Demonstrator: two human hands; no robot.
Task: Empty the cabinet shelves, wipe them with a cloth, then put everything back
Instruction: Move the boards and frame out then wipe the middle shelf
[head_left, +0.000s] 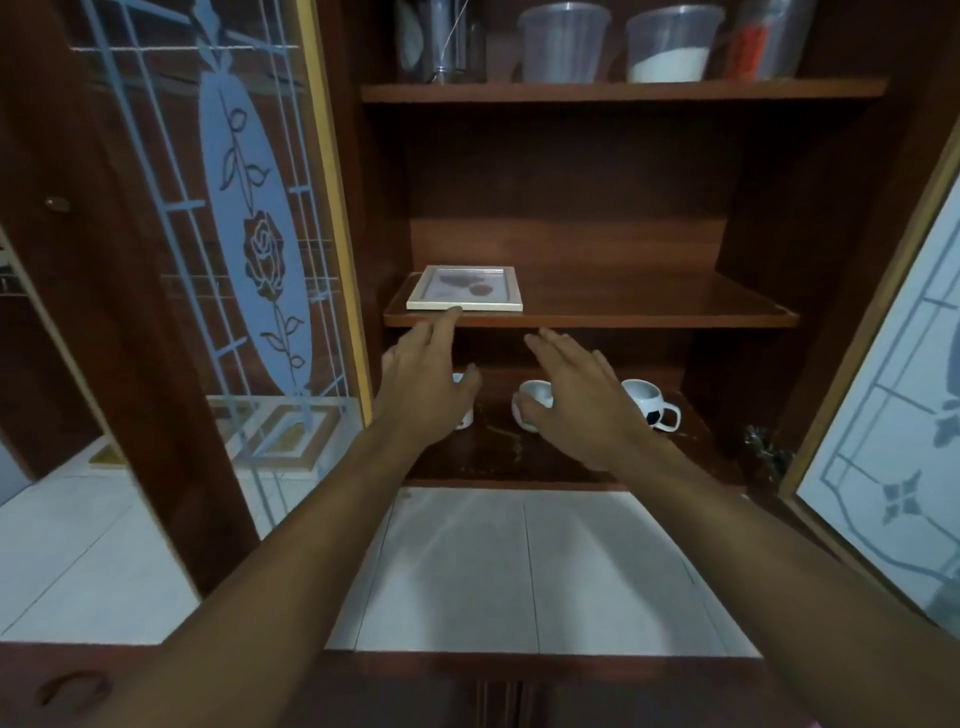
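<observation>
Progress: looks like early-to-mid emptying. Middle shelf (649, 312), centre of frame, bare except picture frame (465, 288) at its left front corner. Top shelf (623, 91) still holds plastic containers (563, 41); bottom shelf (498, 447) still holds mugs (649, 402). No cloth in view; wiping and restocking left.

Picture frame lies flat, face up, near-square; slightly longer side runs left-right, parallel to shelf lip.

Left hand (423, 387): fingers straight, empty, index tip at frame's near edge, contact unclear. Right hand (576, 400): spread wide, empty, over mugs.
</observation>
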